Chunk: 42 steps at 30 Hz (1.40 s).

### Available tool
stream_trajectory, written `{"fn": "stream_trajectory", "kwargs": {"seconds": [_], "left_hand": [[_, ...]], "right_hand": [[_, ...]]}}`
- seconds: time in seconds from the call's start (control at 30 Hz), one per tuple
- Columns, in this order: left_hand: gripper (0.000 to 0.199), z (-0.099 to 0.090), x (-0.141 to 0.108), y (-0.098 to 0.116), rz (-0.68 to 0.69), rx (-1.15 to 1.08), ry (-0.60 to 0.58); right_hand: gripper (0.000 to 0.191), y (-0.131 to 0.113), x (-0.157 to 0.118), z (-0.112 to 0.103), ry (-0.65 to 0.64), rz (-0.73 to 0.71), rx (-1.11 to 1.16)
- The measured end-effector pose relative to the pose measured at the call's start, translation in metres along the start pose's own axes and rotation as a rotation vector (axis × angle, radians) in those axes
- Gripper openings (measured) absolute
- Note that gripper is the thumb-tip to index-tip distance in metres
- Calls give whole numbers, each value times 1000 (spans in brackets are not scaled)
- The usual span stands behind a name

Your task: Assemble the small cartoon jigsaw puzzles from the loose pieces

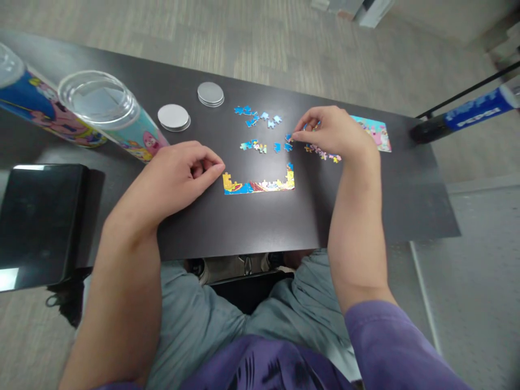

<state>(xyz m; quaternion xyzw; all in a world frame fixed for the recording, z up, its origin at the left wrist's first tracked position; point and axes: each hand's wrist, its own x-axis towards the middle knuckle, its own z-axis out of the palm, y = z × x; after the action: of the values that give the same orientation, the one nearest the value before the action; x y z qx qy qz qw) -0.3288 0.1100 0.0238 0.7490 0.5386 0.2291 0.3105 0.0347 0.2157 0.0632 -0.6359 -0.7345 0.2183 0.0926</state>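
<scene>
A partly joined jigsaw puzzle (260, 187) lies on the dark table, with a bottom row and two short upright sides. My left hand (174, 173) is curled beside its left side, thumb and forefinger together at the yellow corner, with nothing visible between them. Farther right, my right hand (329, 130) pinches a blue puzzle piece (288, 138) just above the table. Two more blue pieces lie close to those fingertips. A cluster of pink and yellow pieces (323, 154) is partly hidden under this hand. Several loose blue pieces (252, 116) lie behind the puzzle, and a small multicoloured group (254, 145) is nearer.
Two clear-topped picture canisters (117, 119) stand at the left, near round lids (174, 117) and another lid stack (210, 93). A black flat device (40, 222) lies at the left edge. A picture card (377, 132) and a Pepsi bottle (467, 114) are at the right.
</scene>
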Motion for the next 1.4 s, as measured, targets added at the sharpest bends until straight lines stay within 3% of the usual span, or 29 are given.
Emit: {"fn": "stream_trajectory", "kwargs": {"seconds": [0.33, 0.63, 0.8, 1.07, 1.4], "left_hand": [[31, 0, 2, -9, -30, 31, -43], [32, 1, 2, -9, -6, 45, -35], [33, 4, 2, -9, -29, 93, -32], [29, 5, 2, -7, -37, 69, -27], [26, 5, 0, -3, -28, 69, -34]], "right_hand": [[10, 1, 2, 3, -10, -3, -58], [18, -3, 4, 8, -50, -11, 18], [14, 1, 8, 15, 10, -129, 36], [22, -16, 14, 44, -141, -404, 141], [14, -8, 14, 38, -121, -355, 100]]}}
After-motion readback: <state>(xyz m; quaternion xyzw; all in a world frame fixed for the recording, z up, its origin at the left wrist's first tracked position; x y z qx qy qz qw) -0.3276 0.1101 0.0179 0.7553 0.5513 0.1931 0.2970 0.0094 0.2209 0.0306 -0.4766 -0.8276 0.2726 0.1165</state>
